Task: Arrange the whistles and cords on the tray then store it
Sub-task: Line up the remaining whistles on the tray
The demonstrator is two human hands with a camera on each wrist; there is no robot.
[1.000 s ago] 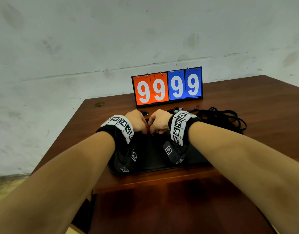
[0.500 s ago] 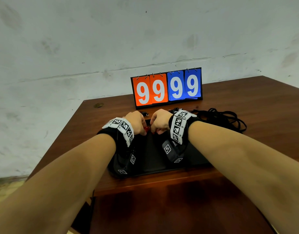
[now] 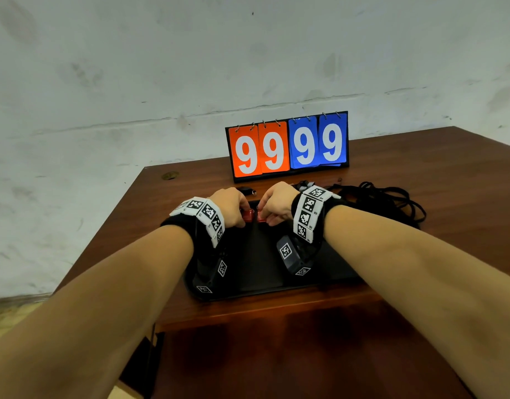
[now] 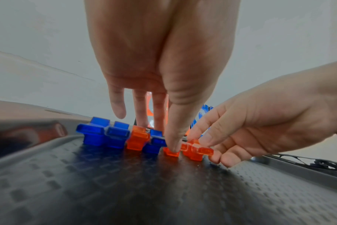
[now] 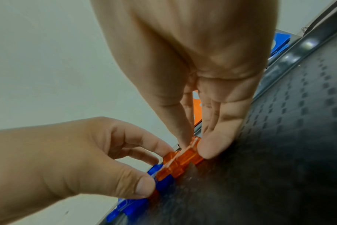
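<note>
A row of translucent whistles stands along the far edge of the black textured tray (image 4: 164, 190): blue ones (image 4: 98, 134), an orange one (image 4: 137, 140), another blue one (image 4: 154, 143). At the row's right end my left hand (image 4: 171, 146) pinches an orange whistle (image 4: 170, 153) under its thumb. My right hand (image 5: 192, 144) pinches the orange whistle beside it (image 5: 183, 159) between thumb and fingers. In the head view both hands (image 3: 242, 217) (image 3: 265, 218) meet over the tray (image 3: 262, 272). A tangle of black cords (image 3: 383, 203) lies on the table to the right.
A flip scoreboard (image 3: 288, 146) showing 9999 stands behind the tray against the wall. A small black object with a metal ring (image 3: 248, 191) lies between it and the tray. The wooden table (image 3: 449, 182) ends at its left edge, near the left hand.
Both hands stay at the tray's far edge. They have drawn slightly apart, and more of the orange whistles shows between them.
</note>
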